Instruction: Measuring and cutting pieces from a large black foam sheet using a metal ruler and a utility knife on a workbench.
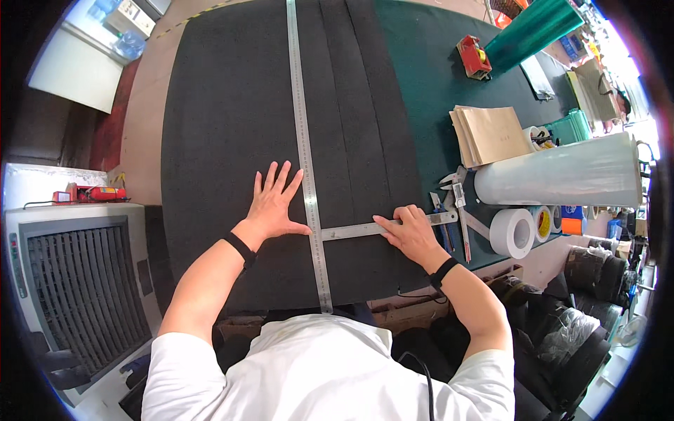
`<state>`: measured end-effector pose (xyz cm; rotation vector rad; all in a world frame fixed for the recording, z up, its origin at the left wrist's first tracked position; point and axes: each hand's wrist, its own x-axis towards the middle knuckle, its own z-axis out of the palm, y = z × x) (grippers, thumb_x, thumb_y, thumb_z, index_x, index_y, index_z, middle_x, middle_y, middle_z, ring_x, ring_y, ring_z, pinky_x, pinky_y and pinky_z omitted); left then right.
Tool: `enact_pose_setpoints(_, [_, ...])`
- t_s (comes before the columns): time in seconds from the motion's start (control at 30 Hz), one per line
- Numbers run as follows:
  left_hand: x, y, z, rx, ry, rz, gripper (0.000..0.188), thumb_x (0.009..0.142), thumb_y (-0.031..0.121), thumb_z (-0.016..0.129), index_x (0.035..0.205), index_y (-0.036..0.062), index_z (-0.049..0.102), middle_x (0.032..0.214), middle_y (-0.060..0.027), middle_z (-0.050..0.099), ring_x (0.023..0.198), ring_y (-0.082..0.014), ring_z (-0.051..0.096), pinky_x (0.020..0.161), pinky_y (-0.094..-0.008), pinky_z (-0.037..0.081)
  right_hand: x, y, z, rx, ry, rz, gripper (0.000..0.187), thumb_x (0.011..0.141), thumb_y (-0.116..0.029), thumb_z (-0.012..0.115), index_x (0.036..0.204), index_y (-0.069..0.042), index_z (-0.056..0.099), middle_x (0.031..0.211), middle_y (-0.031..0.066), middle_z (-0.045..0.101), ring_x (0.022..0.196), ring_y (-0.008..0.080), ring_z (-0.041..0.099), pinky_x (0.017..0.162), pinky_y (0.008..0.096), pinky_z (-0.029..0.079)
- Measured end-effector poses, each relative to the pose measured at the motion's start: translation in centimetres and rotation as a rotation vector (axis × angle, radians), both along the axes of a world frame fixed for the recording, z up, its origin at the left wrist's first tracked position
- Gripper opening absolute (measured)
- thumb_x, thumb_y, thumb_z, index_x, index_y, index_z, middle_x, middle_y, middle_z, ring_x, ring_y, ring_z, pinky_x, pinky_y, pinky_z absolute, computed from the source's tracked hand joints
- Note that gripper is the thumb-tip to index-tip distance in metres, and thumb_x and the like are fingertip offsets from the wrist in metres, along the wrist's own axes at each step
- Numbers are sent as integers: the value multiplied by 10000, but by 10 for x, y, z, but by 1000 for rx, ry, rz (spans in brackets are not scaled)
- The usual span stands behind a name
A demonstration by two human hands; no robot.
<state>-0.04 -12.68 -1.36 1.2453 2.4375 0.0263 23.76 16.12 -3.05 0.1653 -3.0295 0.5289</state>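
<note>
**Metal long ruler point(304, 140) on black sheet point(225, 105)**

Left hand point(270, 209): left of the long ruler, grip apart, fingers spread, thumb on its edge. Right hand point(411, 235): right of the long ruler, resting on the short ruler point(347, 231), which extends crosswise; grip closure cannot be told. Caliper point(459, 196): farther right of the long ruler.

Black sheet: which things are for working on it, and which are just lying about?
In use: black sheet; long steel ruler touched by left hand; short steel ruler under right hand.

Probably lying about: digital caliper, white tape roll, brown paper stack, green roll.
</note>
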Motion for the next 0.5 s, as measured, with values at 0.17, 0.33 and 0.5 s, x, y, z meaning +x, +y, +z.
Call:
enact_pose_setpoints(0.17, [0,-2,-4,-5,-28,12,1423,600,717,892,1685,173,149,1736,-208,78,1604,-444,26,1266,-666,65,1,-3,-2,42,-19,23,507,907,-236,777,1399,-267,658,1033,54,561,1014,245,529,901,385,460])
enact_pose_setpoints(0.33, [1,-5,-7,-11,-90,19,1428,621,697,893,1690,177,103,1741,-212,24,1608,-434,-32,1268,-654,7,5,-3,-7,118,-3,65,574,910,-225,774,1457,-257,603,1044,62,562,1021,253,528,905,392,456])
enact_pose_setpoints(0.5, [-3,-5,-10,-11,-112,12,1436,634,699,884,1693,182,64,1743,-214,-18,1607,-429,-76,1267,-641,-41,3,-2,-5,145,-18,89,580,918,-216,765,1471,-244,591,1064,69,565,1033,252,525,914,392,452])
